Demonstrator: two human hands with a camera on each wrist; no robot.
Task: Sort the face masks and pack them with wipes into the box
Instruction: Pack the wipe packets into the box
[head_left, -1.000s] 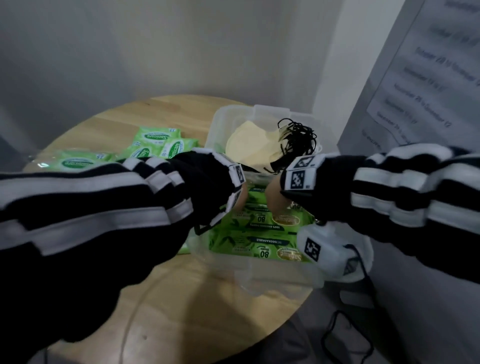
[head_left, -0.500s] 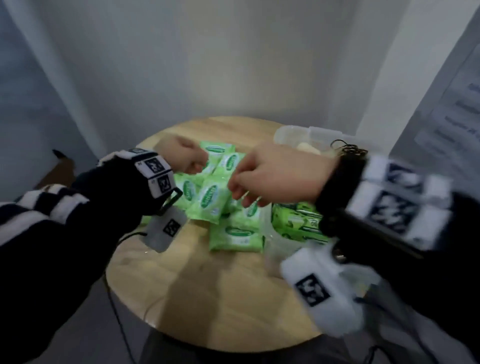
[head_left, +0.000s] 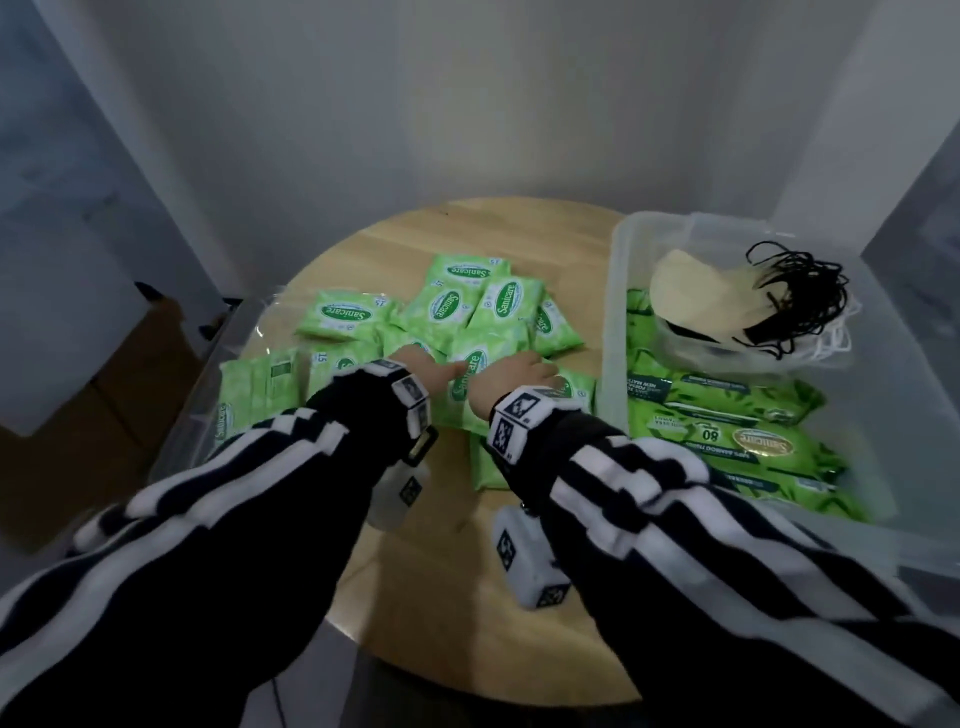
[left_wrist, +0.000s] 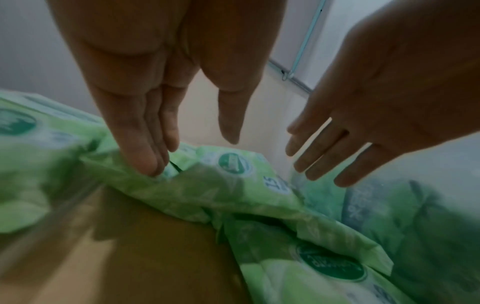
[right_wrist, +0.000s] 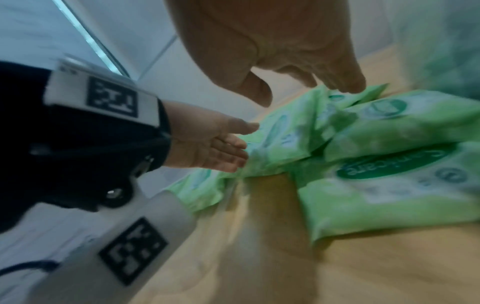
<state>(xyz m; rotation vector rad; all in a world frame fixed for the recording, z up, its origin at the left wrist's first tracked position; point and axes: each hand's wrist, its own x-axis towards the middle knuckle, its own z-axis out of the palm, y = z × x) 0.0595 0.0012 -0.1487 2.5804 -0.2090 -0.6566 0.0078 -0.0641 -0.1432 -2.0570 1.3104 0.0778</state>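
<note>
Several small green wipe packs (head_left: 457, 306) lie in a heap on the round wooden table (head_left: 431, 571). My left hand (head_left: 421, 364) reaches over the heap with straight fingers (left_wrist: 145, 156) that touch a pack (left_wrist: 207, 185). My right hand (head_left: 514, 374) hovers beside it, fingers (right_wrist: 345, 82) straight and just above a pack (right_wrist: 389, 123). Neither hand holds anything. The clear plastic box (head_left: 618, 291) stands at the right with large green wipe packs (head_left: 727, 441), beige face masks (head_left: 696, 291) and black ear loops (head_left: 800, 291) inside.
A clear plastic lid or tray (head_left: 208, 395) sits at the table's left edge with more wipe packs (head_left: 254, 384) on it. Bare wood lies in front of the heap. A wall stands close behind the table.
Both hands left the box, where they were a second ago, and moved left onto the heap of small packs. Their fingers have straightened from a loose curl.
</note>
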